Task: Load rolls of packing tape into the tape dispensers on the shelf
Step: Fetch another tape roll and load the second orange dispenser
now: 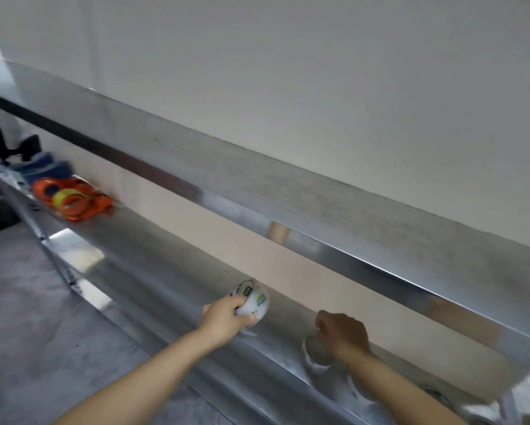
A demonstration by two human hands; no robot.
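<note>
On the lower steel shelf, the left hand clasps a tape roll while the right hand closes over another roll, both well right of the orange dispensers, the left hand nearer.

Left hand grips a labelled tape roll on the metal shelf; right hand on a second roll nearby; orange dispensers at the far left end.
</note>
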